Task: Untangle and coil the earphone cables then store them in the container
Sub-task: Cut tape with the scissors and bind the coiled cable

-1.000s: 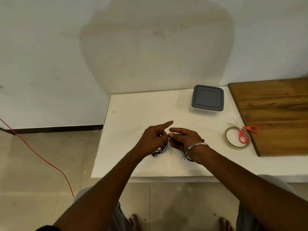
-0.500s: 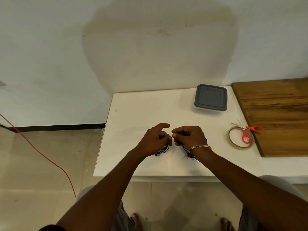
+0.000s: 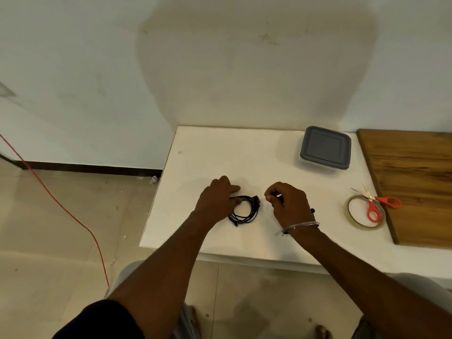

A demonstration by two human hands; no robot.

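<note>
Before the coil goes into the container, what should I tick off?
1. Loop formed: ok, coiled earphone cable lies wound on the table.
2. Coil secured: ok, left hand holds its left edge.
3. Free hand: cannot tell, right hand has fingertips pinched together.
4. Storage open: not ok, grey lid sits on the container.
5. Clutter: ok, tape roll and scissors lie apart from the coil.

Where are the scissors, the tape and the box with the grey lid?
scissors [image 3: 371, 199]: head view, where the blades meet the red handles.
tape [image 3: 365, 228]: head view, near rim of the ring.
box [image 3: 325, 147]: head view, middle of its grey lid.
</note>
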